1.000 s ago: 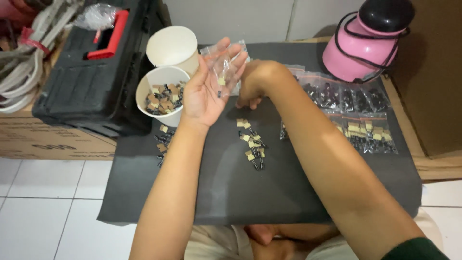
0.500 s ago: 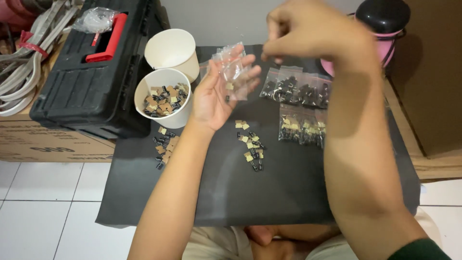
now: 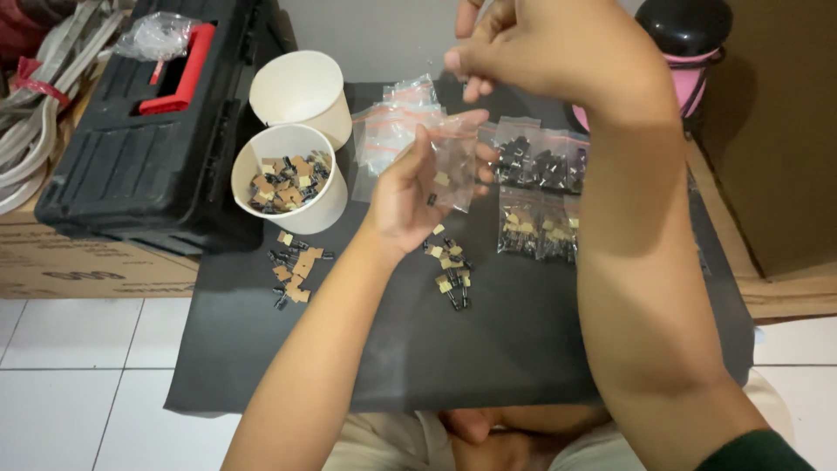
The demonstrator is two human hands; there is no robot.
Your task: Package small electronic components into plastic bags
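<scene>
My left hand [image 3: 417, 190] is palm-up over the black mat [image 3: 488, 349] and holds a small clear zip bag [image 3: 453, 161] with a couple of tiny parts inside. My right hand [image 3: 540, 48] is raised near the camera above the bag, its fingers pinched together; what they pinch is too small to tell. Under my left hand lies a small pile of tan-and-black parts [image 3: 450, 266]. A second loose pile [image 3: 295, 266] lies by a white paper cup [image 3: 288, 179] filled with the same parts.
An empty white cup [image 3: 301, 87] stands behind the filled one. Filled zip bags [image 3: 534, 196] lie in rows at the right, empty ones [image 3: 388, 131] at the back. A black toolbox with a red handle [image 3: 148, 122] sits left, a pink jug [image 3: 689, 52] back right.
My right hand has risen from the mat beside my left palm to up near the camera. My left hand now holds the zip bag more upright.
</scene>
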